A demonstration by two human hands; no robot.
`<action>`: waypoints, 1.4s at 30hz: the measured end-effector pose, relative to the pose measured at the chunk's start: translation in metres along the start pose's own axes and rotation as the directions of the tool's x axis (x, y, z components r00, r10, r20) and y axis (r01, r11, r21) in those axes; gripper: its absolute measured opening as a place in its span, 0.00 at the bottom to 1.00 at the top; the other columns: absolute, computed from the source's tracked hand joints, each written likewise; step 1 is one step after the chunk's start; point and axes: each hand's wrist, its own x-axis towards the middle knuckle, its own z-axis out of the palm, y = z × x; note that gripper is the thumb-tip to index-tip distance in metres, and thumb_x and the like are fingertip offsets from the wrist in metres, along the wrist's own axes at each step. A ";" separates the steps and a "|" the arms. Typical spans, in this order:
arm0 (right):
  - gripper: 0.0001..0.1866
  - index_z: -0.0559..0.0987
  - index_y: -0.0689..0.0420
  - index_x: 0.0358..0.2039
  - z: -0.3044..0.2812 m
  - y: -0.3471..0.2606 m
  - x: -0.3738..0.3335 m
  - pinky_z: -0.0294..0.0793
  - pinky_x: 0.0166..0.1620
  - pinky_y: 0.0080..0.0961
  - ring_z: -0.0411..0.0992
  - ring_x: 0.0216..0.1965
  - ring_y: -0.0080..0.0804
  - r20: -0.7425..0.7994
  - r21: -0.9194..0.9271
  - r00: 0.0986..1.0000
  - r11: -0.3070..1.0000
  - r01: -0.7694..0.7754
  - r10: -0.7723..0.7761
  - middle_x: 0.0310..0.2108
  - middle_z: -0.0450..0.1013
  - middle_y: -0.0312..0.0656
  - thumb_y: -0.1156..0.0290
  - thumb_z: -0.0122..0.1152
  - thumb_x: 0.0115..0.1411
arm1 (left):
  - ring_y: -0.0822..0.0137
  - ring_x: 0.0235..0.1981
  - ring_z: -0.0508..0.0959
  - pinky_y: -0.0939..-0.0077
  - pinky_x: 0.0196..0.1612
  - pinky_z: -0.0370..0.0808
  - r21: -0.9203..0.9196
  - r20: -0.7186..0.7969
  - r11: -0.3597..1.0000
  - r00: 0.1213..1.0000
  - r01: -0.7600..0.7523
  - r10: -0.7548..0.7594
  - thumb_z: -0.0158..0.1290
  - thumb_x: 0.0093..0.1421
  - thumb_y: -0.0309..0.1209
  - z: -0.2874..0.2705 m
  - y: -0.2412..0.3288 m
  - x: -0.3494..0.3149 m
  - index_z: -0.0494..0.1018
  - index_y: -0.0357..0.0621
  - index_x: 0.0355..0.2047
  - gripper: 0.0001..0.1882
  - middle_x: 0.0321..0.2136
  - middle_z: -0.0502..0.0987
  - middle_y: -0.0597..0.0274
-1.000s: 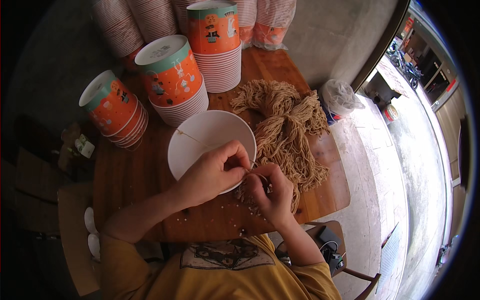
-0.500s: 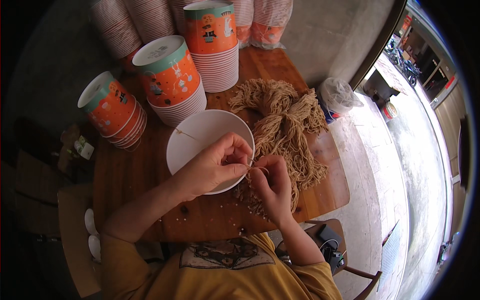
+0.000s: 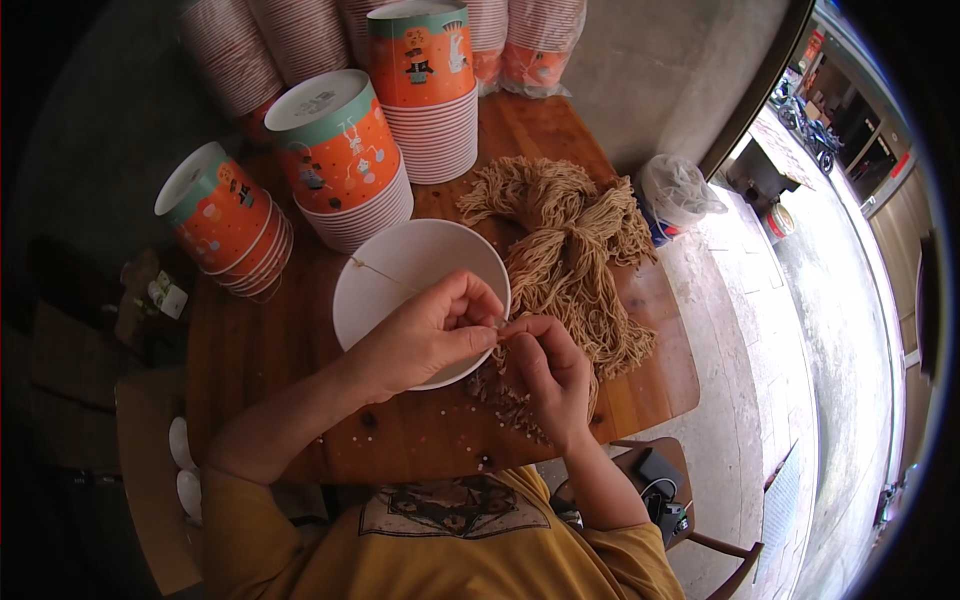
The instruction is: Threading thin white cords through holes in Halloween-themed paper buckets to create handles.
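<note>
A white paper bucket (image 3: 364, 305) stands on the wooden table in front of me, its mouth facing up. Across its inside runs a thin tan cord (image 3: 383, 273), coming from the far left part of the wall. Over the right part of the rim, my left hand (image 3: 445, 330) pinches the cord between thumb and fingers. Close against it, my right hand (image 3: 550, 375) is closed in a pinch on the cord as well. The exact spot where the fingertips meet is partly hidden. Beside the bucket lies a big bundle of tan cords (image 3: 575, 250), tied at its middle.
Orange and green paper buckets stand upside down in stacks (image 3: 345, 165) behind my work, with more wrapped in plastic (image 3: 540, 45) by the wall. Small pale specks dot the wooden table (image 3: 350, 450) near its front edge. To my right is a chair (image 3: 640, 470) holding dark devices.
My right fingers have turned and drawn in beside the left fingertips. The cord loop that showed between my hands is no longer visible. My left hand has barely moved.
</note>
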 end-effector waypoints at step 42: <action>0.07 0.75 0.60 0.38 -0.001 0.016 0.003 0.75 0.32 0.22 0.77 0.27 0.27 0.106 -0.578 0.867 0.679 0.452 -0.487 0.30 0.77 0.41 0.80 0.60 0.59 | 0.73 0.27 0.68 0.79 0.33 0.67 0.675 -0.031 0.725 0.978 -0.133 0.208 0.47 0.56 0.20 -0.002 0.006 -0.009 0.70 0.40 0.31 0.04 0.29 0.68 0.64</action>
